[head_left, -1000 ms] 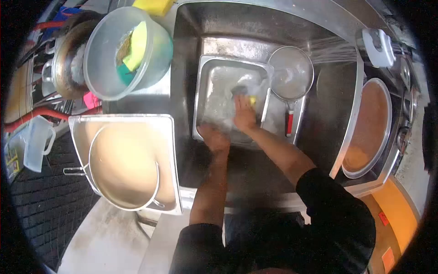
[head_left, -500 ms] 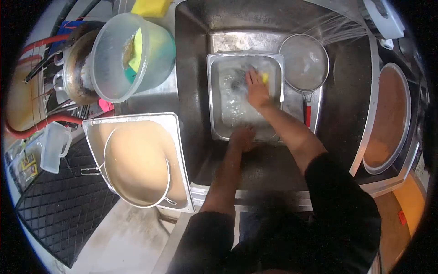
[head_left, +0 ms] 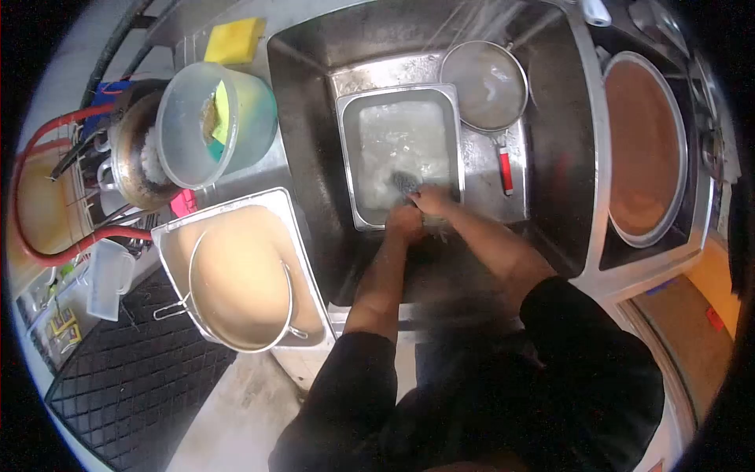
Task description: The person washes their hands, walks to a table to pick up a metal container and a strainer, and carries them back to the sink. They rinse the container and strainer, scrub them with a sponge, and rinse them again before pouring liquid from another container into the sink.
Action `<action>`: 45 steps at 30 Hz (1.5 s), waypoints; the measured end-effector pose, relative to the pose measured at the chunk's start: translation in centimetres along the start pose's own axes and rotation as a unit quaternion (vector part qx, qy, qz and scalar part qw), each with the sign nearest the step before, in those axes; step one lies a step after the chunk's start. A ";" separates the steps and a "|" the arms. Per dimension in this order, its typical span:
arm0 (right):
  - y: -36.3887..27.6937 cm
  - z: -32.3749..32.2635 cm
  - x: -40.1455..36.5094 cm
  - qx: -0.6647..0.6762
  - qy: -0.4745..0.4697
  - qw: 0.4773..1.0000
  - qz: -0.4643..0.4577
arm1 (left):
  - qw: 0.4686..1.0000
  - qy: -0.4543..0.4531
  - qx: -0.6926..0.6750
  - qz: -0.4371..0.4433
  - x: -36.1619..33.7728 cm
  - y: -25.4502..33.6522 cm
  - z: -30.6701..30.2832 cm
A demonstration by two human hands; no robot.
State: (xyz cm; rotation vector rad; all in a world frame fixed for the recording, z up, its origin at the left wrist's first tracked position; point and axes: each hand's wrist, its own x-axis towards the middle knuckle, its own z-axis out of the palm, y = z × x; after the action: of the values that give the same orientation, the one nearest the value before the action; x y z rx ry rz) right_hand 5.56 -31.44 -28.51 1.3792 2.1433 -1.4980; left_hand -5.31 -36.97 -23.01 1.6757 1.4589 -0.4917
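Observation:
A rectangular metal pan [head_left: 343, 157] with cloudy water in it sits in the sink. My left hand [head_left: 405, 223] is closed at the pan's near rim, its fingers partly hidden. Just beside it, inside the near wall, my right hand [head_left: 431, 200] has its fingers closed at the edge of a dark grey, rough-looking scouring pad [head_left: 404, 182]. The pad is blurred by the water. To the right of the pan lies a round fine-mesh strainer [head_left: 484, 85] with a red handle [head_left: 506, 171].
Left of the deep metal sink [head_left: 562, 157] stand a clear tub [head_left: 177, 130] with sponges and a deep pan [head_left: 292, 208] of beige liquid holding a large strainer [head_left: 189, 303]. A yellow sponge [head_left: 234, 41] lies behind. On the right is a basin of brown liquid [head_left: 646, 149].
My right hand has come from the pan's middle towards me, beside my left hand. The dark pad is nearer too, and the yellow piece by my right hand no longer shows. The view has shifted.

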 end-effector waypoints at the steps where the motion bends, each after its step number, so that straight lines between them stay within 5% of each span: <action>1: -0.3 -1.1 -0.5 0.003 0.011 1.000 0.000 | 0.999 0.007 0.041 0.000 0.5 -0.3 1.2; 3: 0.0 -3.7 -2.1 -0.092 -0.126 0.987 -0.023 | 0.996 0.017 0.089 0.010 1.2 -1.3 4.2; 5: -0.4 -8.1 -5.1 -0.086 -0.066 0.994 -0.007 | 0.982 0.164 0.090 -0.009 1.5 -2.1 5.5; 7: -0.8 -13.1 -8.7 -0.071 0.030 0.997 0.007 | 0.975 0.206 0.079 0.021 -0.1 -0.5 2.2; 9: 1.0 -17.1 -11.4 0.174 0.056 0.980 0.082 | 0.970 0.229 0.074 0.032 -4.2 0.5 -0.5; 11: -1.3 -20.9 -17.0 0.417 0.141 0.890 0.116 | 0.966 0.243 0.079 0.047 -5.8 2.7 -4.9; 12: -1.1 -20.8 -18.4 0.419 0.141 0.890 0.115 | 0.951 0.301 -0.001 0.062 -6.3 3.4 -6.2; 13: -0.6 -20.9 -18.8 0.522 0.189 0.822 0.125 | 0.948 0.310 0.008 0.066 -7.2 4.3 -7.9; 14: -0.4 -21.3 -18.9 0.619 0.236 0.738 0.127 | 0.919 0.389 -0.040 0.060 -8.1 5.1 -9.9; 15: -0.3 -20.9 -18.9 0.626 0.246 0.730 0.120 | 0.884 0.455 -0.089 0.057 -9.0 5.8 -11.2; 16: -0.9 -19.7 -19.0 0.616 0.243 0.745 0.079 | 0.888 0.436 -0.142 -0.029 -8.8 5.6 -11.7; 17: -1.9 -19.0 -18.8 0.603 0.239 0.760 0.037 | 0.890 0.434 -0.135 -0.020 -9.4 6.3 -12.4; 19: -6.6 -16.7 -17.7 0.417 0.448 0.789 -0.051 | 0.850 0.511 -0.113 -0.062 -11.7 8.6 -14.8; 21: -11.0 -18.1 -20.3 0.283 0.447 0.839 -0.126 | 0.842 0.523 -0.118 -0.064 -14.4 10.3 -15.6; 24: -10.4 -20.7 -19.6 0.281 0.338 0.897 -0.041 | 0.802 0.582 -0.133 -0.031 -17.7 10.8 -15.3; 27: -4.5 -23.6 -14.4 0.259 0.461 0.835 0.150 | 0.783 0.592 -0.186 0.043 -22.0 12.5 -15.8; 29: -7.5 -24.9 -16.5 0.224 0.366 0.895 0.121 | 0.776 0.607 -0.162 0.053 -21.7 12.6 -16.7; 31: -14.4 -23.9 -21.5 0.265 0.338 0.903 0.024 | 0.782 0.598 -0.160 -0.066 -20.1 12.5 -17.7; 33: -17.0 -21.5 -23.0 0.157 0.440 0.874 -0.131 | 0.801 0.571 -0.160 -0.089 -19.1 12.3 -18.2; 35: -17.7 -22.4 -22.4 0.057 0.513 0.841 -0.161 | 0.793 0.559 -0.237 -0.048 -18.4 11.8 -18.0; 36: -17.0 -23.3 -21.2 0.084 0.498 0.853 -0.129 | 0.787 0.474 -0.395 -0.022 -18.1 11.8 -17.9; 37: -17.4 -24.8 -20.9 0.106 0.484 0.863 -0.100 | 0.783 0.477 -0.399 -0.026 -17.8 12.3 -18.1; 40: -18.4 -21.6 -22.5 0.016 0.496 0.851 -0.173 | 0.702 0.439 -0.558 0.065 -17.4 14.0 -19.6; 43: -16.8 -13.9 -26.1 -0.066 0.465 0.847 -0.247 | 0.676 0.477 -0.560 0.030 -17.1 12.6 -20.1; 44: -16.4 -14.3 -25.7 -0.072 0.468 0.844 -0.252 | 0.730 0.470 -0.496 0.023 -17.9 12.5 -20.2; 45: -16.1 -14.2 -25.5 -0.109 0.480 0.824 -0.281 | 0.730 0.470 -0.495 0.026 -17.7 12.6 -20.0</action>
State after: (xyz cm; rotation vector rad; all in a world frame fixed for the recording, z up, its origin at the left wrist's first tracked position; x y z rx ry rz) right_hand 12.08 -35.56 3.94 1.7137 3.4328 -0.5856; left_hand -2.32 -31.60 5.87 0.9955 1.8030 1.2062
